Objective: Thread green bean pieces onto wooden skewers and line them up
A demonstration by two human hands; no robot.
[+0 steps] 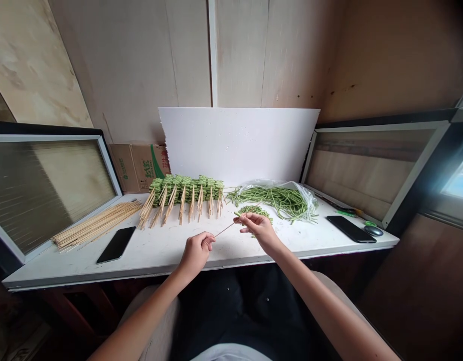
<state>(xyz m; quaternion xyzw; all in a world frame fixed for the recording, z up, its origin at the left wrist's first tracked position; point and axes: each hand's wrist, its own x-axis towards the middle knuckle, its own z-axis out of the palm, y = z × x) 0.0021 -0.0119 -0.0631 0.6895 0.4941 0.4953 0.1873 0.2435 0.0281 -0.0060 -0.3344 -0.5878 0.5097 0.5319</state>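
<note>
Pinched in my left hand (pixel 198 249) is the lower end of a thin wooden skewer (pixel 225 230), which slants up to the right. My right hand (pixel 257 228) is closed on a short piece of green bean (pixel 237 214) at the skewer's upper end. Whether the tip has gone through the bean I cannot tell. Just behind my right hand lies a small pile of cut bean pieces (pixel 258 210), partly hidden by the fingers. Farther back, long uncut green beans (pixel 269 198) rest in a clear plastic bag (pixel 310 201).
Several bundles of filled bean skewers (pixel 186 188) are stacked at the back left. Bare skewers (pixel 98 223) lie at the left, beside a phone (pixel 116 244). Another phone (pixel 350 228) and a computer mouse (pixel 373 230) sit at the right. A white board (pixel 239 143) and a cardboard box (pixel 135 165) stand behind.
</note>
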